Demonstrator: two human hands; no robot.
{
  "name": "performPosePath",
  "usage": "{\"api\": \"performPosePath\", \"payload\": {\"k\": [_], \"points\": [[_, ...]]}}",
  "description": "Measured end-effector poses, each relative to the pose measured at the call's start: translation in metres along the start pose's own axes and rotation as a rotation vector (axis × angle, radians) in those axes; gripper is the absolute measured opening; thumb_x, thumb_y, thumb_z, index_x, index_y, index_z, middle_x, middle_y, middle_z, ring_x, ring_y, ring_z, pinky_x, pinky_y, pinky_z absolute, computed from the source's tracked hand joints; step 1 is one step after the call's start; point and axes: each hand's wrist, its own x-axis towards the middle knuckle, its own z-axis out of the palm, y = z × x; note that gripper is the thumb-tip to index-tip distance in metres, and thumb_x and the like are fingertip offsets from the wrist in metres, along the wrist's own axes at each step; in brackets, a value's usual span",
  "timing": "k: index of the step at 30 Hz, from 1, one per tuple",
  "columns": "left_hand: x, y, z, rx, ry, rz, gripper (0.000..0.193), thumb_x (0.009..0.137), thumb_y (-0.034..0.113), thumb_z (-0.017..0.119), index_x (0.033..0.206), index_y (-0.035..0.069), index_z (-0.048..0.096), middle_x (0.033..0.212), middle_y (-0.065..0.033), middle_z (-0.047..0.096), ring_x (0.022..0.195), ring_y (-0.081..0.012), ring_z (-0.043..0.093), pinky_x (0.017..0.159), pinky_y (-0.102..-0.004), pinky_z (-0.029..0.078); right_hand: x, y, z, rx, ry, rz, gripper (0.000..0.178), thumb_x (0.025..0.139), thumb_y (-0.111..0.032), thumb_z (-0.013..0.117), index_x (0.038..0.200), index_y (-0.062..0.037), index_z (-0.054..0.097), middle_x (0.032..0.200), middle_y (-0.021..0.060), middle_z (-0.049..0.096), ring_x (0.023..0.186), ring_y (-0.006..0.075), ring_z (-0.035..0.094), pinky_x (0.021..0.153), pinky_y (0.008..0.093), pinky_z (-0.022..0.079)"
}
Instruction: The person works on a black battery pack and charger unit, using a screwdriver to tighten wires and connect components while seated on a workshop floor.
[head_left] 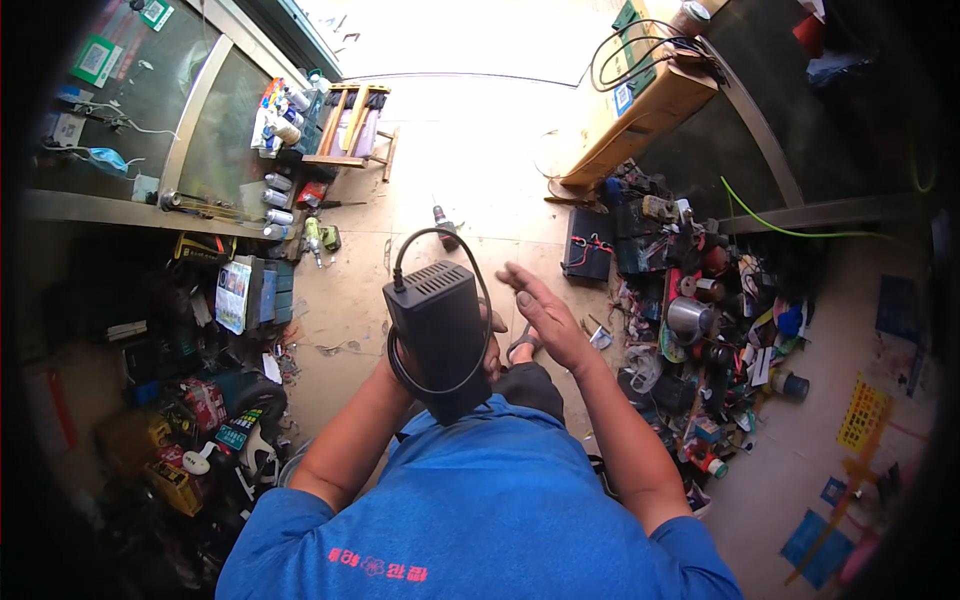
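Against the glass at the far left, a green-and-white card [97, 60] is seen, its print too small to be made out. Farther right, pink lettering [378, 567] is borne by the blue shirt [490, 490]. Before the shirt, a black vented box [435, 335] is held in the left hand [492, 362], mostly hidden behind it; the hand is wrapped around the box, but how far its fingers are spread cannot be told. A black cord [440, 233] is looped around the box. Just beside it, the right hand [550, 325] is raised, fingers extended and slightly parted. At far right, a printed yellow sheet [863, 412] is shown, dimmed near the rim.
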Motion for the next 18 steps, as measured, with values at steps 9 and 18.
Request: {"api": "performPosePath", "payload": {"k": [9, 18], "points": [[-0.019, 0.018, 0.003, -0.278, -0.035, 0.111, 0.054, 0.102, 0.048, 0.049, 0.121, -0.002, 0.054, 0.08, -0.0124, 0.064, 0.074, -0.0308, 0.068, 0.078, -0.0451, 0.055, 0.017, 0.04, 0.045, -0.06, -0.475, 0.116, 0.059, 0.111, -0.05, 0.035, 0.136, -0.0013, 0.057, 0.124, 0.0107, 0.067, 0.118, 0.0209, 0.06, 0.108, 0.0328, 0.042], [-0.04, 0.012, -0.073, -0.523, -0.026, 0.138, 0.048, 0.102, 0.039, 0.054, 0.126, -0.003, 0.059, 0.098, -0.0135, 0.065, 0.092, -0.0302, 0.068, 0.09, -0.047, 0.056, 0.006, 0.029, 0.034, -0.008, -0.322, 0.408, 0.034, 0.099, -0.02, 0.07, 0.125, 0.0009, 0.068, 0.106, 0.0049, 0.072, 0.097, 0.011, 0.066, 0.086, 0.029, 0.053]]}}
